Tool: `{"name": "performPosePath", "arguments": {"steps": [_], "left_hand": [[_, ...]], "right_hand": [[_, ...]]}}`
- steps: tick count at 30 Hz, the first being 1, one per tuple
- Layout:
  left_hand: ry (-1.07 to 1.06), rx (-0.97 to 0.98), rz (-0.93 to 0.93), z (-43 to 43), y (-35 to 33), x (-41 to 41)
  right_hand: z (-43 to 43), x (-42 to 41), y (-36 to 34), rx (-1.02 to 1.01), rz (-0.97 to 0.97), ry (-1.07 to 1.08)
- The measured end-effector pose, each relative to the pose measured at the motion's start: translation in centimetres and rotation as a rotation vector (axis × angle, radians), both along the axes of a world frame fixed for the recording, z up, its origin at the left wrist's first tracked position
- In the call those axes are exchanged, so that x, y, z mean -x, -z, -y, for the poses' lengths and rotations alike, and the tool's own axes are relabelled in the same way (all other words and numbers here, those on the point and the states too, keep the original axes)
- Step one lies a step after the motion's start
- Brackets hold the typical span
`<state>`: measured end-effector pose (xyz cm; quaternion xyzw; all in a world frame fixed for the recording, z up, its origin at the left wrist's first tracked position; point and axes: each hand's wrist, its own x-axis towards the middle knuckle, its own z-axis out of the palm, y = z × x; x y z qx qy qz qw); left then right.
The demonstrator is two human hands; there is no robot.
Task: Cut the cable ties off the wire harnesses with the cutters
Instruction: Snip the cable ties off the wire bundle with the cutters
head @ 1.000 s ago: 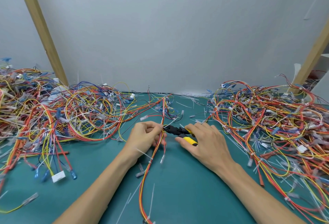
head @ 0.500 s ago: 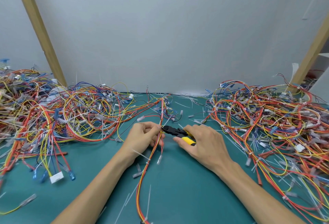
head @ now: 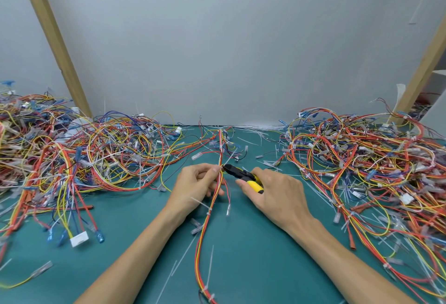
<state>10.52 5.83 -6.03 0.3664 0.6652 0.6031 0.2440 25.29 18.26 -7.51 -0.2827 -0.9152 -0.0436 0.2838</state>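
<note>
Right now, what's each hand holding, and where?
The left hand pinches the red, orange and yellow wire harness partway along; the right hand grips the black-nosed cutters by their yellow handles.

Table (head: 253, 267): one harness (head: 205, 229) runs from 6 o'clock to 12 o'clock across the middle, passing through the left hand (head: 195, 185). At that hand's 3 o'clock sit the cutters (head: 241, 174), in the right hand (head: 277, 195), nose against the harness. Harness heap (head: 72, 154) at 9 to 10 o'clock, second heap (head: 374, 159) at 2 to 3 o'clock, loose ties (head: 253, 143) between them towards 12, wall (head: 229, 50) behind.
</note>
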Motion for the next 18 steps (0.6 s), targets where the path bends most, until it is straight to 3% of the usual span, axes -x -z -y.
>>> {"name": "performPosePath", "arguments": {"steps": [18], "left_hand": [[0.005, 0.036, -0.013, -0.17, 0.52, 0.34]], "right_hand": [[-0.21, -0.07, 0.29, -0.045, -0.045, -0.053]]}}
